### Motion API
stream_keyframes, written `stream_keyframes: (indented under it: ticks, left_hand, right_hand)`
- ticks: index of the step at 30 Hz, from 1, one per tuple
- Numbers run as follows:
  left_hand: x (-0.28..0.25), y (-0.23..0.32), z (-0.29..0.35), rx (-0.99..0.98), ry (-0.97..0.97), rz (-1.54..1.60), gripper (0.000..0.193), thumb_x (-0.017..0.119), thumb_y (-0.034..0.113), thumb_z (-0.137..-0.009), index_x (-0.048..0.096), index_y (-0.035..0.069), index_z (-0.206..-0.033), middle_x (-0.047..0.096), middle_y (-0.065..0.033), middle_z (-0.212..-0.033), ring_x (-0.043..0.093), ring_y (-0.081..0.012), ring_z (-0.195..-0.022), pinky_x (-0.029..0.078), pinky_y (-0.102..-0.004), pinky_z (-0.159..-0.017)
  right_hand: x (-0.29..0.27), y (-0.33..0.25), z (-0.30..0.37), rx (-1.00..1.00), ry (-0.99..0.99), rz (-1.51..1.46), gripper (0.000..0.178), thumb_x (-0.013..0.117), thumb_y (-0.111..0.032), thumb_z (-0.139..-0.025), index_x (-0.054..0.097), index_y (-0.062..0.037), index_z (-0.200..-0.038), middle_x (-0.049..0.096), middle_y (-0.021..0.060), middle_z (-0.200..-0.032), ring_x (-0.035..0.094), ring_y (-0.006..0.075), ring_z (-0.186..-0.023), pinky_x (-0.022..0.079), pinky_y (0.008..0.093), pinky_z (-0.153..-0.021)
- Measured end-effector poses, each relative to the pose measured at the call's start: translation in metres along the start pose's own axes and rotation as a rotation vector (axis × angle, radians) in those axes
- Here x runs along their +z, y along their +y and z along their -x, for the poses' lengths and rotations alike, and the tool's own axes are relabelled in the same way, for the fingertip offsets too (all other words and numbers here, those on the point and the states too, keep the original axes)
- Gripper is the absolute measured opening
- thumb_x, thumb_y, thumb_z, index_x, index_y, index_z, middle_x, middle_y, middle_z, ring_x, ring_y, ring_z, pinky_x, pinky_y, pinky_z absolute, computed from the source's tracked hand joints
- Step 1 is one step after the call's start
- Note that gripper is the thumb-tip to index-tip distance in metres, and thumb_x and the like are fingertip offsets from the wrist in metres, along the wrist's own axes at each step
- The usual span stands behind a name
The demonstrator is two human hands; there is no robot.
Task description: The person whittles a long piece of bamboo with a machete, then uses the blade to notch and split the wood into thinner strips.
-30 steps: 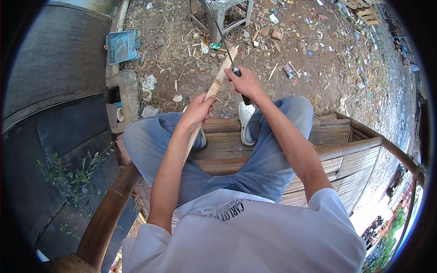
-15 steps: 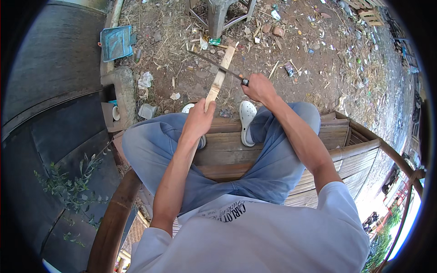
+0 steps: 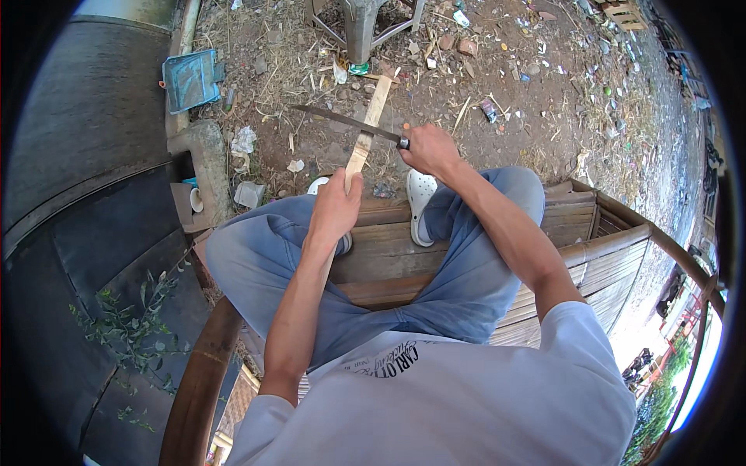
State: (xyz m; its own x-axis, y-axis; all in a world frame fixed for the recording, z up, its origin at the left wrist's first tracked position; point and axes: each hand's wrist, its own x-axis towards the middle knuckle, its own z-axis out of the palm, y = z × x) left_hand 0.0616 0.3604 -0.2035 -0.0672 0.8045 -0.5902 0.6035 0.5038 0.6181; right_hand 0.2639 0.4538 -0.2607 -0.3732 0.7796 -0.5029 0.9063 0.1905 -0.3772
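Observation:
My left hand (image 3: 336, 208) is closed round a pale split bamboo strip (image 3: 377, 105), which slants up and away from me over the dirt ground. Its lower end runs back under my left forearm. In my right hand (image 3: 432, 149) is the dark handle of a long knife (image 3: 334, 117). The knife's narrow blade points left and lies across the strip, above my left hand, apparently touching it. A node mark shows on the strip just below the blade.
I sit on a bamboo bench (image 3: 381, 252), feet in white clogs (image 3: 420, 203). A plastic stool (image 3: 361, 31) stands ahead on littered ground. To the left are a blue plastic container (image 3: 191, 81), a concrete block (image 3: 203, 159) and dark panels (image 3: 116, 225). A bamboo rail (image 3: 198, 380) curves near my left side.
My right hand has shifted slightly left and the knife has slid left across the strip, a little nearer to my left hand. The whole view has moved slightly.

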Motion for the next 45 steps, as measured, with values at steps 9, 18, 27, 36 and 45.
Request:
stream_keyframes:
  ticks: [9,18,27,36,45]
  left_hand:
    - [-0.024,0.008,-0.011,-0.357,-0.515,0.859,0.056,0.031,0.048,-0.100,0.053,0.000,-0.117,0.065,-0.0142,-0.093,0.067,-0.0238,-0.069,0.057,-0.0324,-0.060]
    - [-0.026,-0.015,-0.016,-0.312,-0.711,1.156,0.080,0.020,0.060,-0.097,0.036,-0.003,-0.144,0.049,-0.0245,-0.138,0.052,-0.0455,-0.123,0.050,-0.0512,-0.094]
    - [-0.028,-0.021,-0.018,-0.298,-0.763,1.247,0.087,0.018,0.064,-0.096,0.032,-0.005,-0.147,0.041,-0.0236,-0.146,0.043,-0.0468,-0.132,0.047,-0.0569,-0.097]
    - [-0.026,-0.030,-0.021,-0.282,-0.694,1.144,0.093,0.012,0.071,-0.094,0.041,-0.003,-0.142,0.058,-0.0129,-0.125,0.059,-0.0237,-0.109,0.053,-0.0508,-0.085]
    - [-0.028,-0.007,-0.013,-0.347,-0.631,1.113,0.084,0.018,0.066,-0.096,0.046,0.001,-0.140,0.061,-0.0141,-0.122,0.060,-0.0253,-0.111,0.054,-0.0468,-0.082]
  right_hand:
    - [-0.019,0.013,0.006,-0.091,-0.054,0.041,0.028,0.061,-0.028,-0.083,0.071,-0.0021,-0.087,0.068,0.0234,-0.080,0.068,0.0401,-0.079,0.056,0.0485,-0.075]
    - [-0.019,0.018,0.000,-0.100,0.005,0.100,0.028,0.062,-0.030,-0.084,0.070,-0.0026,-0.088,0.069,0.0224,-0.081,0.067,0.0396,-0.079,0.056,0.0483,-0.075]
    - [-0.021,0.014,0.003,-0.076,0.023,0.089,0.028,0.062,-0.030,-0.085,0.070,-0.0041,-0.092,0.069,0.0211,-0.082,0.068,0.0391,-0.080,0.056,0.0479,-0.076]
    - [-0.031,0.010,0.008,-0.076,0.002,0.117,0.027,0.060,-0.029,-0.087,0.069,-0.0050,-0.094,0.068,0.0195,-0.080,0.068,0.0380,-0.079,0.056,0.0485,-0.074]
    - [-0.036,0.008,0.013,-0.058,0.008,0.104,0.028,0.060,-0.030,-0.087,0.069,-0.0044,-0.093,0.068,0.0207,-0.080,0.068,0.0382,-0.079,0.056,0.0482,-0.074]
